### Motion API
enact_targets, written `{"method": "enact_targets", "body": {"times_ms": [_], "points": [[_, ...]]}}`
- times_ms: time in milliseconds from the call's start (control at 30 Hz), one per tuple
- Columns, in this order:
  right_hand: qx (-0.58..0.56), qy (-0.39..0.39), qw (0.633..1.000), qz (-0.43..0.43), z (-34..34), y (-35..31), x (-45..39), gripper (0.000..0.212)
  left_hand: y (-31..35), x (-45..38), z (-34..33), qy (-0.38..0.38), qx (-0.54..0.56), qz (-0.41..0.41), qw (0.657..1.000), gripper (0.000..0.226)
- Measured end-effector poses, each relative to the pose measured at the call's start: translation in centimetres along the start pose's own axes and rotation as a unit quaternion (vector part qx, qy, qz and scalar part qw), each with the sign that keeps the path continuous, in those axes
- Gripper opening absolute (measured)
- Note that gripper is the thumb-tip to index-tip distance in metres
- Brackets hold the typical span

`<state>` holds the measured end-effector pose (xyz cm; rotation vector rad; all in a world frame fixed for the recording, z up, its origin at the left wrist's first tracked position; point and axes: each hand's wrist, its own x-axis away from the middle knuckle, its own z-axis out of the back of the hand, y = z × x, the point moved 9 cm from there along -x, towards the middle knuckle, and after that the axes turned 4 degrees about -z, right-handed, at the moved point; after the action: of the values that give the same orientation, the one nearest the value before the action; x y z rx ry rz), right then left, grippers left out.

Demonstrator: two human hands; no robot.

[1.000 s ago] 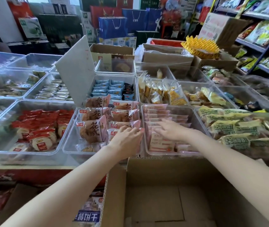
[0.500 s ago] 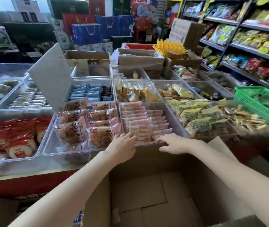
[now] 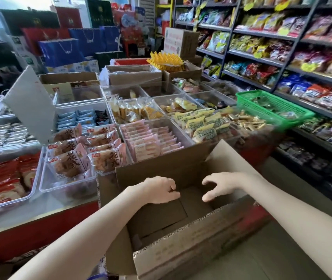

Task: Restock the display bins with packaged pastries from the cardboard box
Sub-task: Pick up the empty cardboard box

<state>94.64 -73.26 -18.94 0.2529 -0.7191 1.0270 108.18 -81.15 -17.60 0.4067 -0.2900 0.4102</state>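
Observation:
The brown cardboard box [image 3: 183,253] stands open right in front of me, and only its bare bottom flaps show inside. My left hand [image 3: 159,189] hovers over the box's far side with fingers loosely curled and nothing in them. My right hand [image 3: 220,184] hangs beside it over the box, fingers spread and bent, also holding nothing. Just behind the box's raised back flap is a clear display bin [image 3: 185,136] with rows of pink packaged pastries [image 3: 149,139]. To its left, another clear bin [image 3: 46,184] holds larger pink-and-brown pastry packs [image 3: 74,158].
Red packs [image 3: 3,178] fill a bin at the far left. A white board [image 3: 29,106] leans up behind the pastry packs. Yellow-green packs [image 3: 201,126] and a green basket [image 3: 272,106] lie to the right. Stocked shelves [image 3: 282,47] line the right wall.
Both hands have drawn back from the pink pastry bin to above the open box. The view has swung right and the box now sits lower in front.

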Motion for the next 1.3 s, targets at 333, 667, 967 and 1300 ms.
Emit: {"method": "enact_targets", "body": {"times_ms": [333,667,967,1300], "points": [[0.179,0.119,0.972,0.098,-4.2,1.2,3.5,0.03,6.1,0.6,-6.7,-0.227,-0.081,0.055,0.969,0.043],[0.157,0.199,0.961,0.111,10.1,10.2,17.0,0.053,19.9,0.2,8.3,-0.112,-0.085,0.086,0.986,0.045],[0.049,0.226,0.973,0.003,7.2,32.2,27.5,0.01,42.7,-8.9,6.7,-0.081,-0.248,-0.084,0.962,0.038],[-0.047,0.023,0.977,-0.205,-2.8,53.3,30.6,0.025,63.4,-21.3,-0.5,-0.048,-0.384,-0.315,0.866,0.038]]}}
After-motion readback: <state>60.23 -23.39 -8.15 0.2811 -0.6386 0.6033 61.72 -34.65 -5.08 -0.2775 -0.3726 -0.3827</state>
